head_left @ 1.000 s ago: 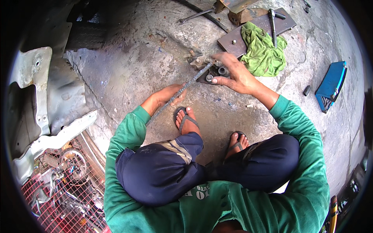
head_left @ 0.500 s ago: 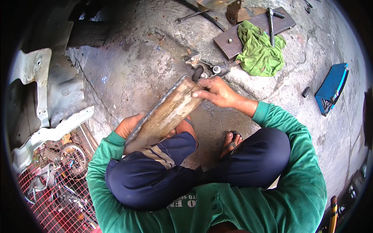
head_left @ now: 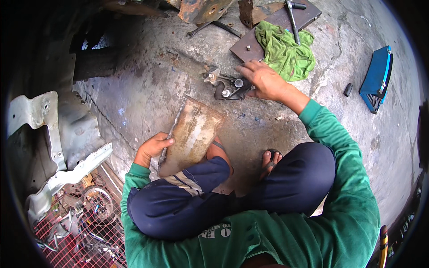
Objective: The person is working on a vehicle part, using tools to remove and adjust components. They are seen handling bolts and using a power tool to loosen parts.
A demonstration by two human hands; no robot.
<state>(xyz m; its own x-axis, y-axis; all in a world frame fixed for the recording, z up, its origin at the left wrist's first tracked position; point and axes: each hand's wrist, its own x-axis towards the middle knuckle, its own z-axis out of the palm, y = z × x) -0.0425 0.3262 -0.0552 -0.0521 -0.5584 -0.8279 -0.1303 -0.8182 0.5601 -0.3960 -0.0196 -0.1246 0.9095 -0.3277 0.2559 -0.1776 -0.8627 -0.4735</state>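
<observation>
My left hand grips the left edge of a worn, flat rectangular plate, brown and pale with a rough dark rim, its lower end by my shin. My right hand reaches out over the concrete with fingers apart and nothing held. Under and beside its fingers lies a dark metal bracket-like part with several round bolt heads. Just beyond that hand, a crumpled green cloth lies over a flat brown metal slab. A ratchet wrench rests across the cloth and slab.
A blue open case and a black socket are at the right. A wrench and rusty metal pieces lie at the far side. Bent sheet metal and a red wire grid border the left.
My right hand has let go of the plate and moved away to the metal part. The plate now stays in my left hand alone, turned more upright. The view has shifted slightly.
</observation>
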